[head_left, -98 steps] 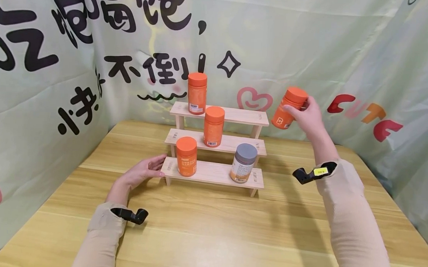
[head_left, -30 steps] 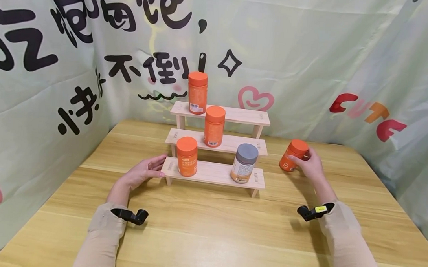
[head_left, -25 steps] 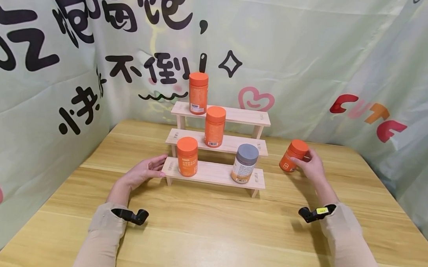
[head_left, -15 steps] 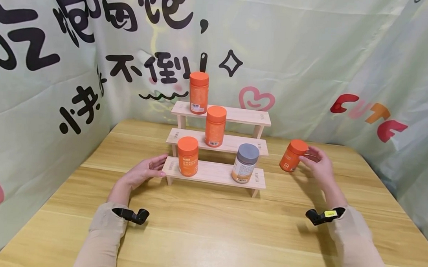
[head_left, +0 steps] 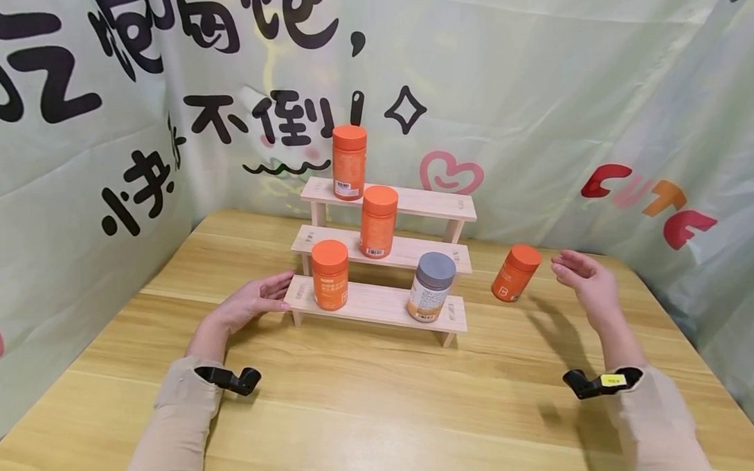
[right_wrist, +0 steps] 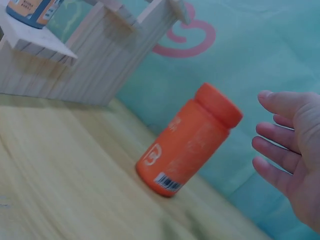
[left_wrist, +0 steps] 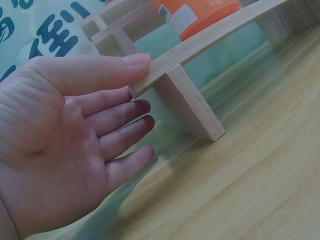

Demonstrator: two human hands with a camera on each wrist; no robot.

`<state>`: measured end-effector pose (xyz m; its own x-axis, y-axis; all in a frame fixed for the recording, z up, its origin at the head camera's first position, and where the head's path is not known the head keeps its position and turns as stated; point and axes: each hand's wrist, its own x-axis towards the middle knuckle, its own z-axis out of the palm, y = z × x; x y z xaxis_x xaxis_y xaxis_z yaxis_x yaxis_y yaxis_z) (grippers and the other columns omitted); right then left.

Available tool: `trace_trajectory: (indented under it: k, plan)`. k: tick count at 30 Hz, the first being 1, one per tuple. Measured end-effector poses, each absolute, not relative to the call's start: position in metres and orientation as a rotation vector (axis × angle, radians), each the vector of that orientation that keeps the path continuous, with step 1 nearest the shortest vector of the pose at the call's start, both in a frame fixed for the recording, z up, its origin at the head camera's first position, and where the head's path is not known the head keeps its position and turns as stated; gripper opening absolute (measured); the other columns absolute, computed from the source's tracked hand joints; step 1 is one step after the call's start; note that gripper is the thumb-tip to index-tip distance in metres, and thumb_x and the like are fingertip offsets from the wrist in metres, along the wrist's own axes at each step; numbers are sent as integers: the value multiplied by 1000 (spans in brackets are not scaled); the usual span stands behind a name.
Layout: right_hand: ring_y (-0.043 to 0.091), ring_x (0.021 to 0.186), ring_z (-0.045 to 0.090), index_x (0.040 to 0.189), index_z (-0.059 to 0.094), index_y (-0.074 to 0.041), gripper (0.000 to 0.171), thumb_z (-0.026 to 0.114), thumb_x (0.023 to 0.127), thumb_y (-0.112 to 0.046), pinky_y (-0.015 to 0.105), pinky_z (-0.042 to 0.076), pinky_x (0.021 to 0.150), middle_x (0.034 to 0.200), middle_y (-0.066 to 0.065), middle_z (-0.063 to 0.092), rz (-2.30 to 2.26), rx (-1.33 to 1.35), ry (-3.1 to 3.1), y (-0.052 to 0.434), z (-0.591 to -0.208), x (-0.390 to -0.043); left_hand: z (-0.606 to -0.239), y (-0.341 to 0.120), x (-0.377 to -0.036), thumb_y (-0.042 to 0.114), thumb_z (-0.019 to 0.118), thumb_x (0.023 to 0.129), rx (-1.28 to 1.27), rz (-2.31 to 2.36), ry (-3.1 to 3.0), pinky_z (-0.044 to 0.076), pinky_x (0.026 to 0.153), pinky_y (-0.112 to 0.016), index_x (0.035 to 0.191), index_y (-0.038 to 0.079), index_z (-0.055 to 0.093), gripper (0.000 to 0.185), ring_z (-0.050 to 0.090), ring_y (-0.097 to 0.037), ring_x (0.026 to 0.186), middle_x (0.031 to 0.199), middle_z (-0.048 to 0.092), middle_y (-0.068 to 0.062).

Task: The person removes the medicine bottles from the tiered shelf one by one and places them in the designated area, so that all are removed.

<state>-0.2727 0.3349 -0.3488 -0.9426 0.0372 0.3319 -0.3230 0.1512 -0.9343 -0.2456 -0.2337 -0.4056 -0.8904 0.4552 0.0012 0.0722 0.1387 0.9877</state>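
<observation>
In the head view my left hand (head_left: pixel 253 304) is at the left end of the lowest tier of a three-tier wooden stand (head_left: pixel 374 305). Its thumb touches the plank's corner in the left wrist view, the other fingers loosely extended beside and below it. To the right of the stand, an orange bottle (head_left: pixel 516 273) with an orange lid stands upright on the table. My right hand (head_left: pixel 590 284) hovers right of this bottle with a gap between them, fingers relaxed and holding nothing. In the right wrist view the same bottle (right_wrist: pixel 187 142) stands apart from the fingertips.
Orange bottles stand on the top tier (head_left: pixel 349 164), the middle tier (head_left: pixel 378 223) and the left of the lowest tier (head_left: pixel 330 275). A grey-lidded bottle (head_left: pixel 432 287) is on the lowest tier's right. A printed cloth (head_left: pixel 513 74) hangs behind the wooden table (head_left: pixel 358 408).
My right hand lowered the orange bottle from beside the top tier onto the table, let go of it, and drew back to the right. The left hand stayed at the stand.
</observation>
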Motion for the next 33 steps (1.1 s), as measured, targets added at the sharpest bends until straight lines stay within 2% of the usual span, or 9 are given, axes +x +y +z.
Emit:
trace_trajectory:
  k: [3,5,9,13,20,26,33]
  plan:
    - [-4,84,62,108,61,-16,22,65,87,-12,10,50,69,91,-16,66,1791,276,-2216,340,-342,-275,-406,-234,-246,10,66,83,500,1825,2110,13,111,-46,144,-9,14,83,15,-39,137,150,12,-25]
    - [0,85,63,112,62,-10,27,67,85,-12,12,51,68,93,-11,68,1845,274,-2184,349,-342,-282,-406,-234,-246,10,66,83,506,1829,2102,12,111,-47,144,-9,14,83,14,-39,137,150,11,-25]
    - [-1,86,63,126,55,-2,45,66,87,-21,12,52,70,96,-16,66,1699,238,-2308,349,-329,-283,-406,-234,-245,9,66,83,518,1831,2094,12,111,-47,144,-9,13,83,13,-40,137,150,10,-25]
    - [-8,84,59,132,46,0,54,61,89,-29,9,49,71,93,-27,60,1488,192,-2458,332,-304,-272,-405,-233,-245,8,65,83,530,1830,2097,12,111,-48,143,-11,13,82,13,-41,136,149,11,-27]
    - [-8,84,59,137,39,2,56,58,92,-27,7,48,73,95,-29,58,1469,211,-2506,317,-281,-275,-405,-232,-243,8,65,84,537,1826,2088,13,111,-48,143,-11,12,81,14,-42,136,149,11,-28]
    - [-8,90,58,137,40,0,57,57,92,-30,8,48,76,102,-23,60,1447,313,-2570,298,-262,-282,-404,-232,-245,10,65,84,541,1832,2096,13,111,-49,143,-12,12,82,14,-41,136,149,11,-28]
    - [-3,91,59,140,40,-6,62,58,90,-37,11,47,81,124,2,58,1401,338,-2633,270,-240,-290,-405,-233,-247,7,64,83,531,1839,2075,11,111,-48,143,-12,11,82,12,-41,136,149,10,-28]
